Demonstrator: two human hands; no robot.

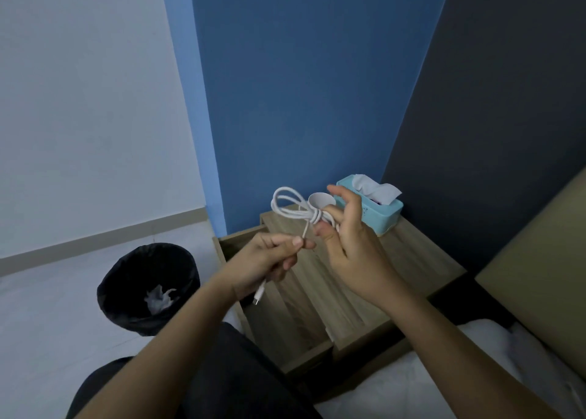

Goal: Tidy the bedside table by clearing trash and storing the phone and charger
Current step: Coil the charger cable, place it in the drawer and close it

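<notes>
Right hand (352, 244) pinches the coiled cable (295, 206); left hand (269, 257) grips its tail. Slack tension could let loops spring loose.

A deep blue painted wall (301, 85) fills twelve o'clock, a pale grey-white wall (82, 101) at ten, a dark charcoal wall (494, 117) at two. Light grey smooth floor (47, 323) spreads toward eight.
</notes>
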